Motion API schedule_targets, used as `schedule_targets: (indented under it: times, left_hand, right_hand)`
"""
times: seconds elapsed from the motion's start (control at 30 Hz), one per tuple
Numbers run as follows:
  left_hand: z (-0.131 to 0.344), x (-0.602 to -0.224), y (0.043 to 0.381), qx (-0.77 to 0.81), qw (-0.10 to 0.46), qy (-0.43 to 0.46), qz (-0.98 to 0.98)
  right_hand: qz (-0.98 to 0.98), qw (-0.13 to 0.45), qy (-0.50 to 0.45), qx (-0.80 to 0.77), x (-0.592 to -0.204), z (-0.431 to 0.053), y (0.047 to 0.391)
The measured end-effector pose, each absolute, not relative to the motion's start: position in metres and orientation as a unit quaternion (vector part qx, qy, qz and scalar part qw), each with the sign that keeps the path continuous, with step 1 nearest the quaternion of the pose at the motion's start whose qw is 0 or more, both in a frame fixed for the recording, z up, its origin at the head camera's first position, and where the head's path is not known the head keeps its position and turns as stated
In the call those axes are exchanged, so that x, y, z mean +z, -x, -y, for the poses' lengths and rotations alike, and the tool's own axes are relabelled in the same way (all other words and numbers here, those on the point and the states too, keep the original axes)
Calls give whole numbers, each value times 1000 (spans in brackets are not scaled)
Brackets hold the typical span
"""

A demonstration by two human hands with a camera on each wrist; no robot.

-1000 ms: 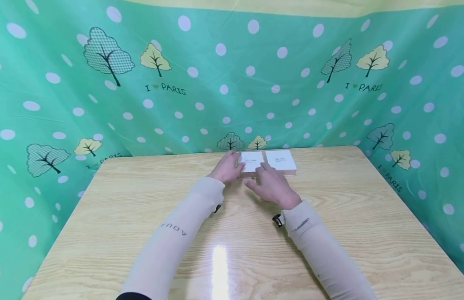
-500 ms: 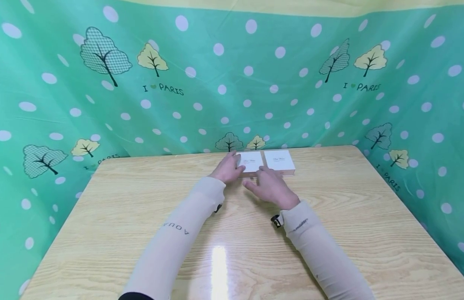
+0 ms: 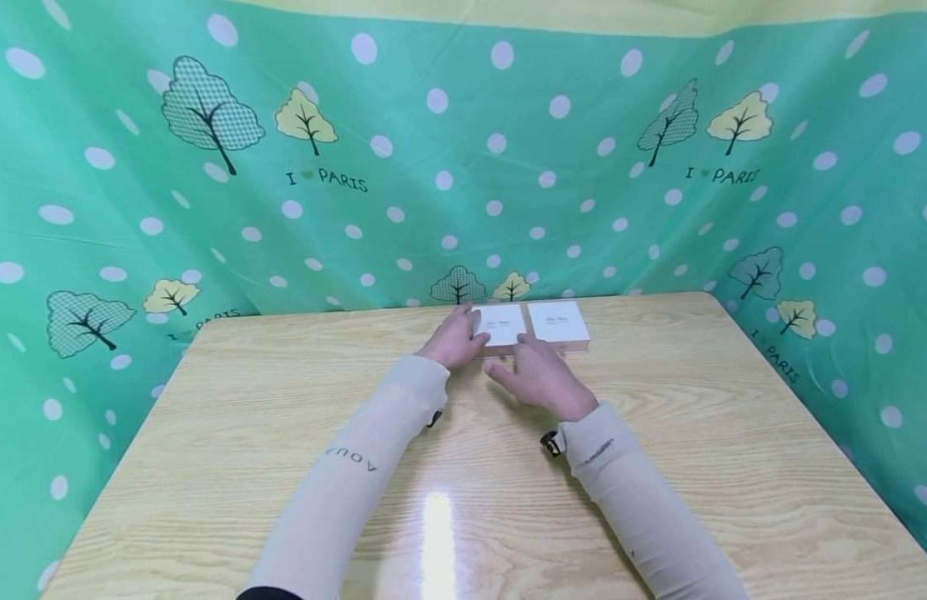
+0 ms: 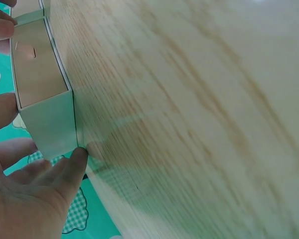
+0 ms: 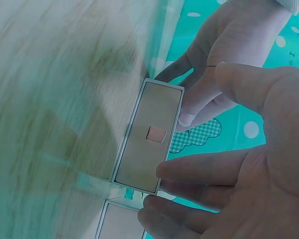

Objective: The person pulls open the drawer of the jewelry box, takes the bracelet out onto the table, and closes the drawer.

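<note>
Two flat white boxes with dark script on their lids stand side by side at the table's far edge, a narrow gap between them: a left box (image 3: 502, 322) and a right box (image 3: 557, 322). Their near sides are pinkish-brown; the left box has a small cut-out there. My left hand (image 3: 452, 337) rests against the left box's left end, thumb at the lid's near edge, fingers fairly straight. My right hand (image 3: 544, 375) touches the near lid edges around the gap with its fingertips, while its thumb sticks out free to the left.
The boxes stand on a wood-grain table (image 3: 298, 400). A green dotted curtain (image 3: 403, 150) with printed trees hangs right behind its far edge and along both sides. A bright light reflection (image 3: 438, 542) lies on the near tabletop.
My right fingertips have drawn back slightly from the gap between the boxes. The left hand stays at the left box. The head view has shifted a little; the boxes look unmoved.
</note>
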State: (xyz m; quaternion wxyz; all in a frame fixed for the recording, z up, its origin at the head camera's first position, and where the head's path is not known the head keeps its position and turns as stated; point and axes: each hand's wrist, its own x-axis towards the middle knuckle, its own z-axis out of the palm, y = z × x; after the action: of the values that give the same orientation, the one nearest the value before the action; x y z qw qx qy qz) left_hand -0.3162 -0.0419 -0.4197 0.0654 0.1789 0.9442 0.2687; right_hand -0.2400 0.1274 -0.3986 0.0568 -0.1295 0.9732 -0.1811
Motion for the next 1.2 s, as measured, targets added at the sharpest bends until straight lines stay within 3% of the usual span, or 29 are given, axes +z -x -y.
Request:
schedule_targets:
  times: [1.2]
  left_hand:
    - [52, -428, 302, 284, 18, -169, -944]
  right_hand:
    - [-972, 36, 146, -181, -400, -124, 239]
